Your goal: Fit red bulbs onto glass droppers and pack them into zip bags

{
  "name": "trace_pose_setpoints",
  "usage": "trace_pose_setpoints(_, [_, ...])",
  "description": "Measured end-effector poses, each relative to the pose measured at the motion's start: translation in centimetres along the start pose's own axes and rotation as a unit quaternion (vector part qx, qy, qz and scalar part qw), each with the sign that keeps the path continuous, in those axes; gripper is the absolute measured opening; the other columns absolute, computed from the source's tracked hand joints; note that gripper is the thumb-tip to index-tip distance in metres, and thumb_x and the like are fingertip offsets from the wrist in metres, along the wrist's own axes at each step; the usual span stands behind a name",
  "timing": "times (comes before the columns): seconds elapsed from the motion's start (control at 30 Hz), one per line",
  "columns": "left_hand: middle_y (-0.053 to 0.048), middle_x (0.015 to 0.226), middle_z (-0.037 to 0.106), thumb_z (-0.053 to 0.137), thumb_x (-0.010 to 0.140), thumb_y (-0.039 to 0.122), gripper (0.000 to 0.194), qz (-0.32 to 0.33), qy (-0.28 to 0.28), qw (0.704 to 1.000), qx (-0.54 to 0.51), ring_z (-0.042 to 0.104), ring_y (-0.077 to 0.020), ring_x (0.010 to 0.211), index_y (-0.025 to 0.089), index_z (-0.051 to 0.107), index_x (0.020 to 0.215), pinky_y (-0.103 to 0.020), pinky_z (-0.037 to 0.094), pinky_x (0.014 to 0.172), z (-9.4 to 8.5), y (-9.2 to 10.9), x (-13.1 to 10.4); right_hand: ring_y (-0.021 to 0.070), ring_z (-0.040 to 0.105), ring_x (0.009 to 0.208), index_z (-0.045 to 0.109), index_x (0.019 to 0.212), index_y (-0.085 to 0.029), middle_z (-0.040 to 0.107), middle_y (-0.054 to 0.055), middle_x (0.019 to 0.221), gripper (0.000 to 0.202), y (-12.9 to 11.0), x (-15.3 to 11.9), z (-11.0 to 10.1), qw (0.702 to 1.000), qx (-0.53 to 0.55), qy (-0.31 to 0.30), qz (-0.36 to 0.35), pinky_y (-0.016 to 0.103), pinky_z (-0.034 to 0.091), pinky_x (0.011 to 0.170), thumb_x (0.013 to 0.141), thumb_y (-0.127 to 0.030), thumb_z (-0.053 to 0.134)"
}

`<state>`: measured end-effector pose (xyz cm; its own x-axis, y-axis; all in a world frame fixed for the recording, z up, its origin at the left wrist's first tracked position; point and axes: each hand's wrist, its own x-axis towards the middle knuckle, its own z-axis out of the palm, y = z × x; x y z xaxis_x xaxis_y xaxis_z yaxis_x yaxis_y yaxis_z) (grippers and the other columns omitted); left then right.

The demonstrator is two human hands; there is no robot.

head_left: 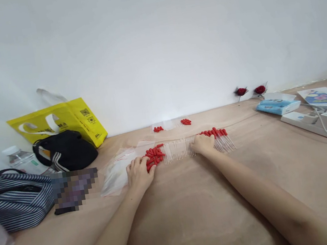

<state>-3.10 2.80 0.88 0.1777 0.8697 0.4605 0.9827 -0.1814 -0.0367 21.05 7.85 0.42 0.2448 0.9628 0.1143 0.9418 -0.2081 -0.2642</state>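
A pile of small red caps lies on the wooden table. My left hand rests at its left edge, fingers apart, fingertips touching the caps. Right of the pile, thin white sticks with small rounded ends, like cotton swabs, lie side by side in a row. My right hand is over the row's right part, fingers curled together; what they pinch is hidden. Beyond it, several sticks carry red caps on their far ends.
Clear plastic bags lie left of the pile. Near the wall is another bag with red-tipped pieces. At left stand a yellow bag, a black pouch and a striped bag; at right, a tissue pack and power strip.
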Motion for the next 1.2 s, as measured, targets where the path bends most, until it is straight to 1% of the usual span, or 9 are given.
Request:
trace_pose_setpoints(0.3, [-0.006,0.085,0.052,0.053,0.076,0.021,0.008,0.004,-0.054,0.999,-0.002,0.053,-0.0211,0.080,0.017,0.054,0.082,-0.031,0.041,0.070,-1.1,0.5,-0.1,0.0253,0.060,0.080,0.066,0.082,-0.013,0.065,0.015,0.087,0.026,-0.4,0.1,0.0,0.999,0.016,-0.030,0.003,0.038,0.031,0.073,0.073,-0.029,0.047])
trace_pose_setpoints(0.6, [-0.009,0.087,0.052,0.051,0.075,0.018,0.005,0.046,-0.033,0.998,0.017,0.053,-0.0237,0.081,0.016,0.056,0.075,-0.034,0.043,0.072,-0.1,0.3,-0.3,0.0268,0.057,0.083,0.064,0.077,-0.012,0.064,0.016,0.084,0.029,-0.1,-0.6,-0.9,0.999,0.017,0.023,-0.037,0.037,0.033,0.074,0.077,-0.029,0.041])
trace_pose_setpoints(0.7, [-0.010,0.087,0.053,0.051,0.075,0.017,0.006,0.053,-0.034,0.998,0.028,0.053,-0.0250,0.082,0.016,0.056,0.072,-0.035,0.043,0.071,-0.6,0.3,-0.3,0.0242,0.054,0.085,0.060,0.079,-0.012,0.061,0.014,0.087,0.028,1.2,-1.9,-0.8,0.989,0.043,0.084,-0.111,0.032,0.034,0.071,0.081,-0.030,0.039])
trace_pose_setpoints(0.77, [-0.010,0.085,0.054,0.050,0.076,0.017,0.007,0.058,-0.011,0.998,0.022,0.052,-0.0263,0.083,0.017,0.055,0.071,-0.036,0.042,0.071,-1.0,0.6,-0.3,0.0214,0.052,0.077,0.056,0.077,-0.013,0.059,0.013,0.080,0.027,2.6,-3.2,-0.3,0.956,0.089,0.172,-0.219,0.030,0.035,0.068,0.084,-0.029,0.035])
trace_pose_setpoints(0.83, [-0.009,0.082,0.056,0.048,0.078,0.018,0.008,0.063,0.023,0.998,-0.022,0.052,-0.0259,0.082,0.017,0.053,0.073,-0.037,0.041,0.071,-1.3,1.3,-0.5,0.0183,0.050,0.068,0.052,0.077,-0.015,0.057,0.009,0.073,0.027,4.3,-4.7,0.3,0.917,0.131,0.215,-0.308,0.028,0.034,0.063,0.087,-0.030,0.032])
trace_pose_setpoints(0.93, [-0.006,0.078,0.057,0.044,0.082,0.021,0.008,0.085,0.043,0.981,-0.168,0.053,-0.0222,0.079,0.018,0.051,0.078,-0.034,0.042,0.072,-1.0,3.1,-1.2,0.0158,0.048,0.062,0.050,0.075,-0.017,0.057,0.006,0.069,0.026,6.5,-6.7,0.7,0.892,0.146,0.200,-0.378,0.029,0.032,0.065,0.089,-0.030,0.032])
trace_pose_setpoints(1.07, [-0.004,0.085,0.058,0.044,0.083,0.018,0.012,0.146,-0.053,0.931,-0.329,0.055,-0.0171,0.079,0.017,0.051,0.093,-0.029,0.045,0.070,0.1,6.1,-2.6,0.0150,0.051,0.068,0.055,0.087,-0.016,0.059,0.006,0.074,0.024,7.5,-8.3,0.5,0.879,0.154,0.141,-0.429,0.030,0.031,0.069,0.089,-0.026,0.034])
trace_pose_setpoints(1.13, [-0.004,0.087,0.057,0.042,0.083,0.015,0.019,0.167,-0.079,0.915,-0.359,0.055,-0.0162,0.080,0.017,0.051,0.100,-0.028,0.045,0.071,0.3,7.2,-3.0,0.0152,0.052,0.071,0.056,0.094,-0.016,0.060,0.006,0.076,0.024,7.3,-8.5,0.4,0.877,0.149,0.118,-0.442,0.030,0.030,0.069,0.089,-0.024,0.034])
trace_pose_setpoints(1.2, [-0.005,0.085,0.055,0.040,0.084,0.013,0.021,0.180,-0.088,0.907,-0.371,0.054,-0.0155,0.079,0.017,0.054,0.099,-0.027,0.045,0.072,0.3,7.8,-3.1,0.0151,0.052,0.073,0.057,0.095,-0.017,0.060,0.006,0.076,0.024,6.9,-8.6,0.4,0.876,0.146,0.098,-0.449,0.030,0.030,0.070,0.088,-0.023,0.036])
